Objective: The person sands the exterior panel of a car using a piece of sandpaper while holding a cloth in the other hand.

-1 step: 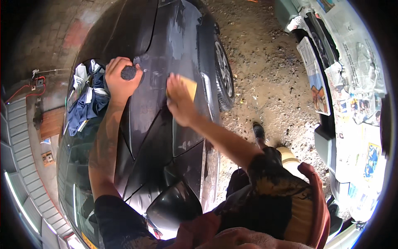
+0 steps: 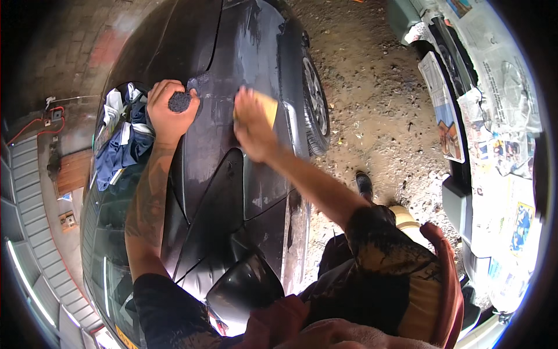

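Observation:
My left hand (image 2: 168, 119) is wrapped round a dark, rough-textured lump with a rounded end (image 2: 179, 102), perhaps a sponge; its lower part is hidden. That hand rests over the dark car's (image 2: 203, 139) body panel. Against the same panel, to the right, my right hand (image 2: 251, 128) presses a yellow sheet (image 2: 268, 109) that looks like sandpaper. Its fingers lie over the sheet and are blurred by motion. Ahead of both hands, the panel carries scuffed, lighter grey patches (image 2: 251, 55).
A bundle of navy and white cloth (image 2: 125, 139) lies left of my left arm. Close to my body juts the black side mirror (image 2: 247, 288). The car's wheel (image 2: 314, 104) stands on stony ground (image 2: 372, 122) at right. Another vehicle, covered in newspaper (image 2: 500, 151), is farther right.
My right hand and the yellow sheet have slid a little farther forward along the panel. The left hand stays nearly in place.

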A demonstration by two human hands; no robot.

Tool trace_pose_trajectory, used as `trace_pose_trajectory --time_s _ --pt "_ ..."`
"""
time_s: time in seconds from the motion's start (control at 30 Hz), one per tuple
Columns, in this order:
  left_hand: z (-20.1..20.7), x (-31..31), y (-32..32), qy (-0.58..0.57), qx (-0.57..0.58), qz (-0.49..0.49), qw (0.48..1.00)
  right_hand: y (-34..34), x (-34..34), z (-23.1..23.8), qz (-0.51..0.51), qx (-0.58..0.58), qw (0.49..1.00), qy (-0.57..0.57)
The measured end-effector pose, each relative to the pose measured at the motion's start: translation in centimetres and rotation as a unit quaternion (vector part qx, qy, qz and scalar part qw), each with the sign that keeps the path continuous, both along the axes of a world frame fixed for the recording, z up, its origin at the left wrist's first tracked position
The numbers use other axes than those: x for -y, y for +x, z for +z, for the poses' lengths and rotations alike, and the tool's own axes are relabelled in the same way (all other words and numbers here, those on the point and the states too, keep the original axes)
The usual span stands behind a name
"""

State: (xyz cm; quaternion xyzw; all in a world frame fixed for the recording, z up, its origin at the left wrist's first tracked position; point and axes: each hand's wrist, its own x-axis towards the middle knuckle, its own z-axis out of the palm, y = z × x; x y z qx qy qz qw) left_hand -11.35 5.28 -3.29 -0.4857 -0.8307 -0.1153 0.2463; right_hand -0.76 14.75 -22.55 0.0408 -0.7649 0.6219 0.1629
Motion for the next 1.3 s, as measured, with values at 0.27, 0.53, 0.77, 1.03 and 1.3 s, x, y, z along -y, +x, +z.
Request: trace_pose_trajectory --time_s 0.27,0.53,0.77,1.03,1.3 --pt "0.9 3.0 -1.5 0.015 0.191 -0.024 0.981 2.8 2.8 0.1 -0.014 -0.027 0.999 -0.025" --pt "-0.3 4.0 -2.9 0.029 0.171 -0.021 0.985 -2.4 -0.8 -0.6 -0.038 0.017 0.999 0.030" --pt "-1.3 1.0 -3.6 0.062 0.206 -0.034 0.976 -10.1 -7.9 -1.9 -0.098 0.010 0.988 0.116" --pt "-0.2 3.2 -3.1 0.037 0.191 -0.017 0.981 -4.6 -3.5 -1.0 -0.022 -0.030 0.997 0.065" --pt "-0.3 4.6 -3.1 0.036 0.190 -0.003 0.981 -1.4 -0.5 -1.7 0.027 -0.019 0.999 0.021"
